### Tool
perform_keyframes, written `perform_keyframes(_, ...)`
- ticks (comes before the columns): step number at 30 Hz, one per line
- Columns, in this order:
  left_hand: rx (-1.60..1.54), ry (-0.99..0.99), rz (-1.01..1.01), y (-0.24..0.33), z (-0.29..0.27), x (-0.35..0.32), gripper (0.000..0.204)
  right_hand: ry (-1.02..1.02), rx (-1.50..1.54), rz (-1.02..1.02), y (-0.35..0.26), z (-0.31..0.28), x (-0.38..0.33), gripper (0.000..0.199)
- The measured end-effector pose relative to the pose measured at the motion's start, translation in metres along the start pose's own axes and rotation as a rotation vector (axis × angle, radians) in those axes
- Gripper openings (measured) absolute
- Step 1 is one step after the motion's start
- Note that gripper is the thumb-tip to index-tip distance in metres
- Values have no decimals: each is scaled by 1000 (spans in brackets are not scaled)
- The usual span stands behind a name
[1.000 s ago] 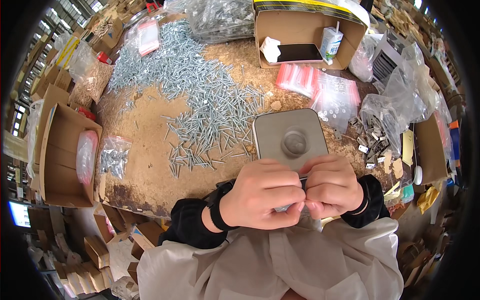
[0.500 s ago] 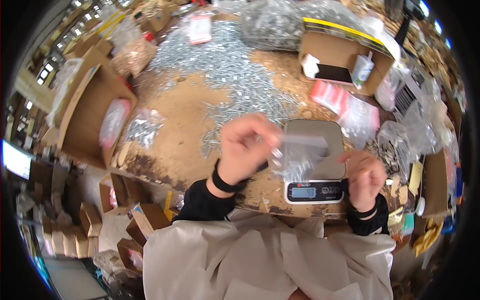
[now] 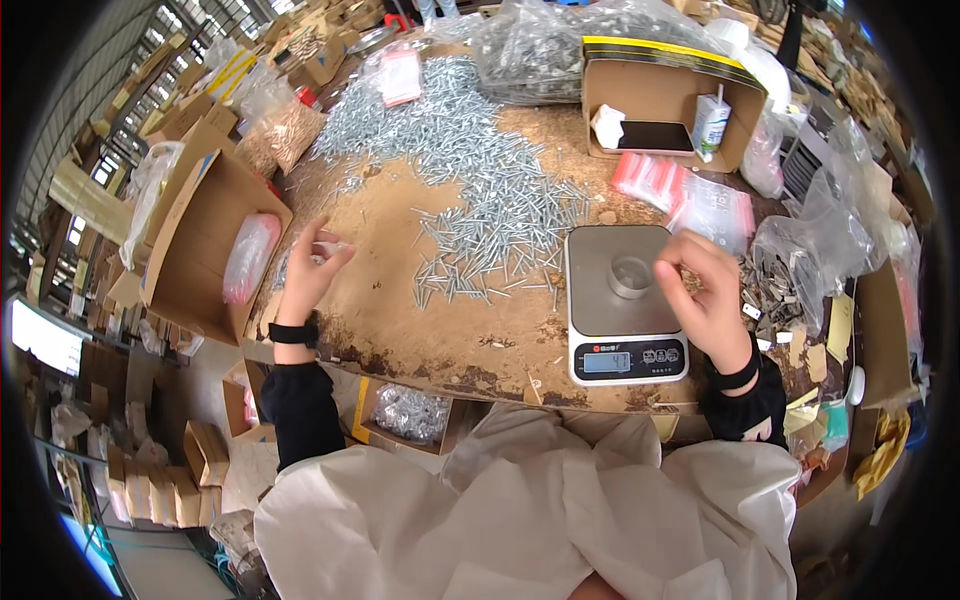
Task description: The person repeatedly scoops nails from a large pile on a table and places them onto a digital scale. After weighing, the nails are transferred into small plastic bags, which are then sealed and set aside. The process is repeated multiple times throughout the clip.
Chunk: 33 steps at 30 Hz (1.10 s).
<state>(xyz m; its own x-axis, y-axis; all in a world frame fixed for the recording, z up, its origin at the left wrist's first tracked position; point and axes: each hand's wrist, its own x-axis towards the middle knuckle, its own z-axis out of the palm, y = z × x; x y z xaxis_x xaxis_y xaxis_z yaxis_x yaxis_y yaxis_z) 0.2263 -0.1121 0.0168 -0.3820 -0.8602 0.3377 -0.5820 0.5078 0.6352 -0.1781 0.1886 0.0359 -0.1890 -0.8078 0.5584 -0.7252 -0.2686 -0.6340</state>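
Note:
My left hand point(image 3: 308, 268) is at the left of the bench, beside the open carton, with curved fingers apart. A pale, clear patch shows near its fingertips, over a spot where a small bag of screws is mostly hidden. On the metal plate of a digital scale point(image 3: 600, 312) stands a small round clear cup point(image 3: 630, 277). My right hand point(image 3: 708, 295) hovers over the plate's right edge, fingers curled and thumb apart, close beside the cup and seemingly not gripping it. Loose silvery screws point(image 3: 500, 210) lie in a wide heap beyond and left of the scale.
At the left stands an open carton point(image 3: 190, 250) with a pink-and-clear bag point(image 3: 252, 258) inside. Red-and-clear zip bags point(image 3: 685, 200) lie beyond the scale. A cardboard box point(image 3: 640, 85) at the back holds a phone point(image 3: 655, 136) and a drink carton point(image 3: 711, 125).
My left hand has moved from the scale to the far left; the clear bag of screws it held is gone from there. The right hand has risen toward the plate, where the cup now shows.

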Motion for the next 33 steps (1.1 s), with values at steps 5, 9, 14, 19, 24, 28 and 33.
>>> perform_keyframes(5,34,-484,319,71,72,12,73,62,-210,-62,24,3,5,25)
perform_keyframes(9,225,-472,416,88,139,43,87,-65,-290,-37,30,4,3,47)
perform_keyframes(14,370,-482,201,107,170,63,90,-253,-336,16,31,8,0,69)
perform_keyframes(19,182,-381,297,89,177,61,48,-336,-280,12,30,12,-4,75)
perform_keyframes(24,135,-360,377,86,182,50,30,-372,-296,19,31,13,-4,70)
perform_keyframes(28,104,-412,451,94,172,50,29,-340,-314,-1,31,15,-4,65)
perform_keyframes(33,141,-404,491,100,171,48,26,-339,-311,7,33,16,-3,66)
